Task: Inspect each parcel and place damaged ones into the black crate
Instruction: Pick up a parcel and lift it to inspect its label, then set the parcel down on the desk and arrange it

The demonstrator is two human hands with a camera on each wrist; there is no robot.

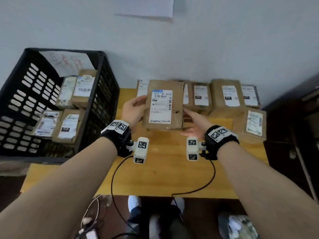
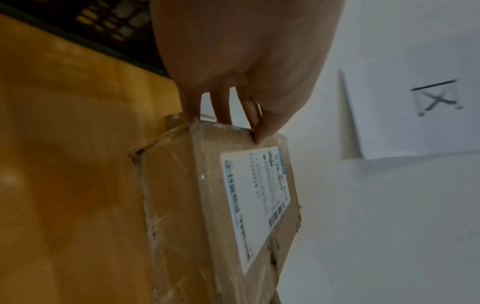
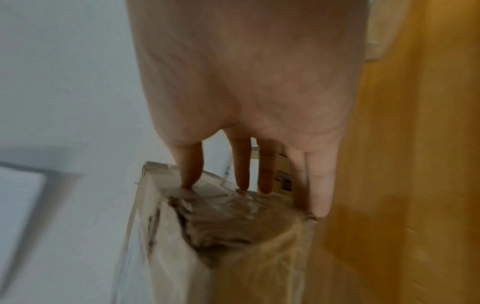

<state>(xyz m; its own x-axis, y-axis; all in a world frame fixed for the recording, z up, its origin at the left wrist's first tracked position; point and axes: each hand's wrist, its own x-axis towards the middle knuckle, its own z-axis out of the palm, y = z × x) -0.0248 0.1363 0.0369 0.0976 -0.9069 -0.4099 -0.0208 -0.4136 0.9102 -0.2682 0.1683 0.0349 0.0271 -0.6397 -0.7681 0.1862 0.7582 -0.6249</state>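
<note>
While you hold the parcel (image 1: 163, 105) up over the table (image 1: 164, 175), read the lines below before you move it.

Parcel: raised clear of the table, label toward you, long axis running away from you toward the wall.
Left hand (image 1: 134, 109): fingers and thumb curled on the parcel's left edge; in the left wrist view the thumb presses the label face and the fingers go behind.
Right hand (image 1: 194, 123): fingers nearly straight, laid along the parcel's right side; it steadies and does not clamp.
Damage: the right wrist view shows torn, crumpled board at the end near your right fingers (image 3: 241, 164); the head view shows small tears on the right edge. Judge it damaged.
Crate (image 1: 96, 107): to your left, beside the table, its near wall just left of your left hand. Four parcels already lie inside.
Key relation: the crate lies left of the parcel, so the left hand is the nearer one and leads.
Rim: the crate wall appears about level with the parcel; lift higher before crossing.
Open room: bare floor shows in the middle of the crate, between the stacked parcels.
Row (image 1: 224, 95): other parcels stand behind and to the right along the wall; the leftward path is clear of them.
</note>
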